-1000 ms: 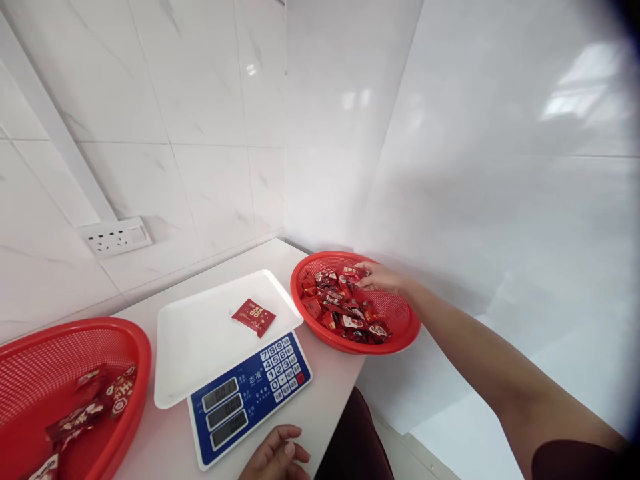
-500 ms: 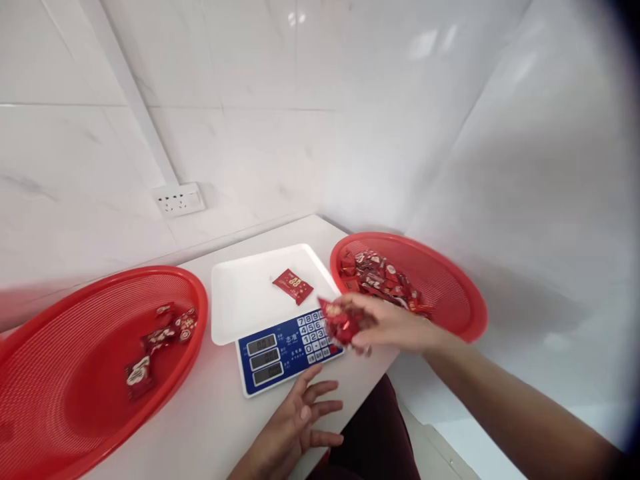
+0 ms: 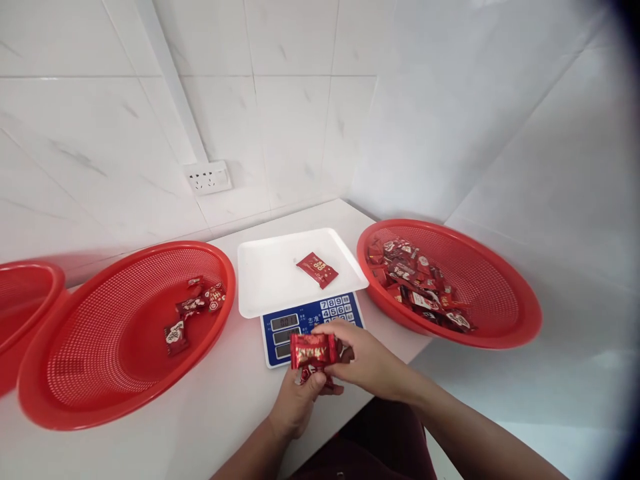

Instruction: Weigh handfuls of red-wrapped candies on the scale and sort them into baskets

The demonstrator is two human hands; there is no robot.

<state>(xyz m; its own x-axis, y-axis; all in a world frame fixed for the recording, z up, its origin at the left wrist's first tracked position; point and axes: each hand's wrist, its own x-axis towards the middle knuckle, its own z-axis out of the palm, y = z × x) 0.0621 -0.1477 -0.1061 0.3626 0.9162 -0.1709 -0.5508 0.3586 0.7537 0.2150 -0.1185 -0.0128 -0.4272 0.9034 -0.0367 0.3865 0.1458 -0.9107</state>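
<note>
My right hand (image 3: 367, 360) and my left hand (image 3: 296, 403) meet over the white table's front edge, just in front of the scale's blue keypad (image 3: 313, 323). Both are closed on a small bunch of red candy packets (image 3: 313, 352); one packet is stretched between their fingers. On the scale's white tray (image 3: 270, 277) lies a single red packet (image 3: 317, 269). The red mesh basket on the right (image 3: 500, 293) holds a heap of red packets (image 3: 415, 287). The red mesh basket on the left (image 3: 100, 333) holds several packets (image 3: 193, 310).
A third red basket (image 3: 20, 300) shows at the far left edge. White tiled walls close in the corner behind, with a wall socket (image 3: 208, 177) above the table. The white tabletop (image 3: 200, 427) ends close to my body.
My right hand came from the right basket with red packets to the table's front edge. My left hand rose from the table and closed on them. The view swung left.
</note>
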